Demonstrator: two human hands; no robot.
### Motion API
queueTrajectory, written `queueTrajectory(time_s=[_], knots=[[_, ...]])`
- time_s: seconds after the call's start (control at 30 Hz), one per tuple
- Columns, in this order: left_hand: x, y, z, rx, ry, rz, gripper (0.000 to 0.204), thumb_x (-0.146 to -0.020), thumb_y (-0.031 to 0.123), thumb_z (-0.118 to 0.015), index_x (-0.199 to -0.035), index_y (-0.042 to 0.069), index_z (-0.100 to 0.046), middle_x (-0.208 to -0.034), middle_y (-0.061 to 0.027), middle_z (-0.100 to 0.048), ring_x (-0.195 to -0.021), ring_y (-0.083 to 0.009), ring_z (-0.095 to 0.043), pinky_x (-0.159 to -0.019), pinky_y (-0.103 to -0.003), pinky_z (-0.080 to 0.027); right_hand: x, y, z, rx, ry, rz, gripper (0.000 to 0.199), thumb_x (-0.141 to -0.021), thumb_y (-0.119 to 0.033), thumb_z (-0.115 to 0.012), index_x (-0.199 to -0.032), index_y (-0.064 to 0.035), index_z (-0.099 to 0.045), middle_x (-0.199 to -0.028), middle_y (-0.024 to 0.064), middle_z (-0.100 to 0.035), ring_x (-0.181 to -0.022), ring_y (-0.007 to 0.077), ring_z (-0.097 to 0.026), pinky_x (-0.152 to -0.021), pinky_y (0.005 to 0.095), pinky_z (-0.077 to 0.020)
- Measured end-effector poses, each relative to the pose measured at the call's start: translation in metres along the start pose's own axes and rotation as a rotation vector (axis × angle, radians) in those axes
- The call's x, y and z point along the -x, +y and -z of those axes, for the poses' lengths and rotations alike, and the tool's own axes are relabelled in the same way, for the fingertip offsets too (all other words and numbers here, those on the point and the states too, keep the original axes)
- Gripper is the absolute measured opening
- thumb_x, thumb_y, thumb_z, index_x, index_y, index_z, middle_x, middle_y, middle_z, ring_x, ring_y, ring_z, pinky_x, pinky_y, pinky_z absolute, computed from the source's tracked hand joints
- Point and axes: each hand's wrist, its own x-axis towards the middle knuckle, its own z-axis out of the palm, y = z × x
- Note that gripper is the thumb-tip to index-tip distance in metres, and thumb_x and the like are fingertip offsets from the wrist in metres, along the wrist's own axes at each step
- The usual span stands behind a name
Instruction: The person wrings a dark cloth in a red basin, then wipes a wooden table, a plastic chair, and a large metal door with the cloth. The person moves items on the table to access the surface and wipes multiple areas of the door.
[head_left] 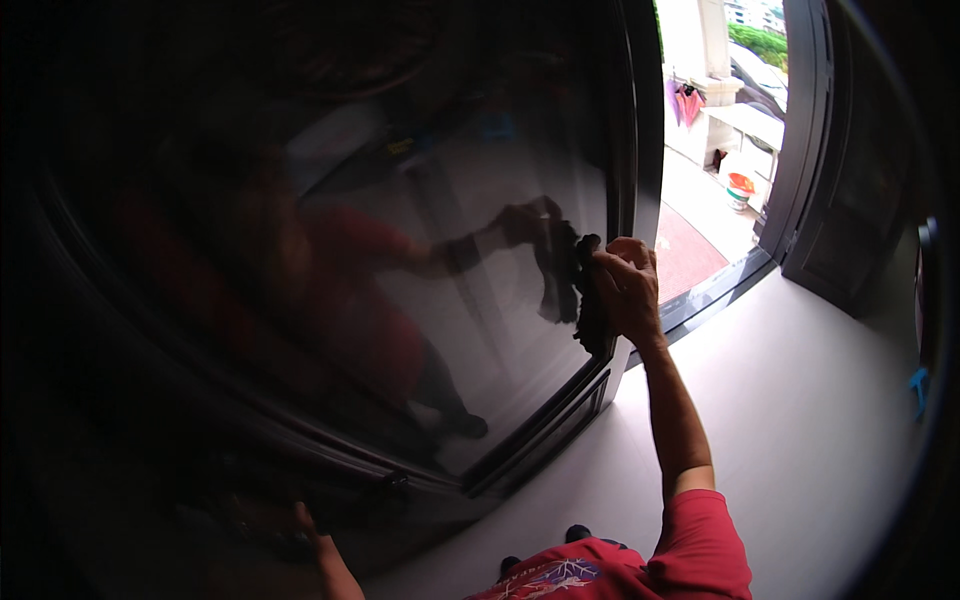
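Observation:
My right hand [629, 288] is closed on a dark, crumpled cloth [590, 300]. It presses the cloth to the right edge of a glossy black door panel [500, 300], beside the raised frame moulding. The panel mirrors my arm, the cloth and my red shirt. At the lower left, my left hand [306, 518] is close to the lower part of the dark door. One digit shows pointing up, while shadow hides the other fingers and anything they may hold.
The doorway at the upper right opens onto a bright outdoor area with a reddish mat [690, 255], a white table [748, 124], an orange-and-white bucket [739, 190] and a parked car. A dark door leaf [850, 220] stands right of the opening. A blue object [918, 390] is at the far right.

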Motion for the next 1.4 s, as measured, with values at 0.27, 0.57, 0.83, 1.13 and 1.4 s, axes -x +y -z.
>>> queueTrajectory(time_s=[0.27,0.57,0.83,1.13,1.4], knots=[[0.000,0.012,0.001,-0.084,0.066,0.014,0.070,-0.081,0.028,-0.053,-0.140,0.000,-0.027,-0.140,-0.0242,-0.033,-0.130,-0.0378,-0.031,-0.110,-0.045,-0.023,-0.041,-0.066,0.032,-1.311,0.025,-0.126,0.029,-0.096,-0.015,-0.046,-0.122,-0.0031,-0.050,-0.098,0.0102,-0.063,-0.084,0.0153,-0.064,-0.070,0.0277,-0.0551],[-0.018,0.020,-0.015,0.107,0.142,-0.124,0.077,-0.074,0.023,-0.052,-0.141,-0.001,-0.021,-0.144,-0.0234,-0.026,-0.133,-0.0368,-0.025,-0.111,-0.044,-0.017,-0.026,-0.175,-0.065,-0.490,0.046,0.744,0.034,-0.073,-0.007,-0.062,-0.106,-0.0051,-0.058,-0.098,0.0172,-0.057,-0.088,0.0310,-0.057,-0.076,0.0382,-0.0467],[-0.012,0.028,-0.029,0.555,0.156,-0.241,0.092,-0.071,0.021,-0.060,-0.145,0.006,-0.007,-0.149,-0.0190,-0.013,-0.137,-0.0340,-0.017,-0.112,-0.045,-0.015,-0.078,-0.211,-0.079,-0.222,0.129,0.645,0.058,-0.079,-0.024,-0.062,-0.130,-0.0057,-0.041,-0.131,0.0254,-0.038,-0.116,0.0406,-0.042,-0.098,0.0513,-0.0320],[-0.014,0.007,-0.035,0.390,0.162,-0.346,0.094,-0.074,0.035,-0.058,-0.145,0.003,-0.005,-0.148,-0.0204,-0.017,-0.136,-0.0329,-0.020,-0.110,-0.042,-0.018,-0.043,-0.294,-0.105,-0.754,-0.040,1.256,0.048,-0.081,-0.015,-0.059,-0.127,-0.0163,-0.041,-0.112,0.0115,-0.045,-0.102,0.0302,-0.051,-0.077,0.0426,-0.0493],[-0.016,0.068,-0.008,0.858,0.016,-0.212,0.121,-0.060,0.062,-0.071,-0.144,0.000,-0.010,-0.143,-0.0190,-0.026,-0.132,-0.0275,-0.027,-0.108,-0.036,-0.023,-0.048,-0.345,-0.097,-0.611,-0.021,1.762,0.020,-0.085,-0.019,-0.053,-0.104,-0.0145,-0.056,-0.112,0.0038,-0.045,-0.106,0.0219,-0.049,-0.091,0.0308,-0.0469]])
